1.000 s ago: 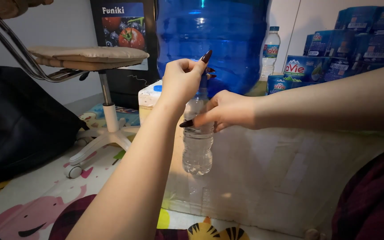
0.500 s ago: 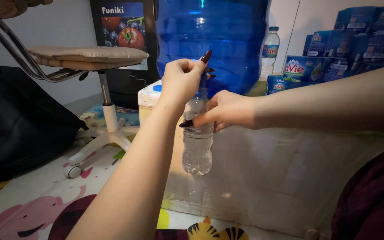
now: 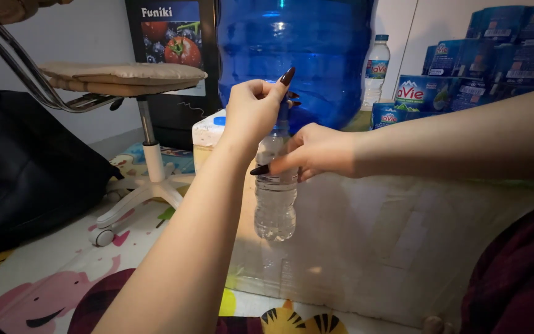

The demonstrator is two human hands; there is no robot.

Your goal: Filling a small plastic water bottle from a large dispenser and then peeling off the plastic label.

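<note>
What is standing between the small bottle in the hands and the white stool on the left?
In the head view, a white canister with a blue cap stands between the small bottle and the white stool.

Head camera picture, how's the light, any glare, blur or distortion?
Head view: dim, cool indoor light; bright glare on the big blue water jug; the small clear bottle and both hands, left hand and right hand, are sharp; wide-angle stretch at the edges.

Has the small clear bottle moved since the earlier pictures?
No. The small bottle sits at the same spot against the big blue jug behind it.
</note>
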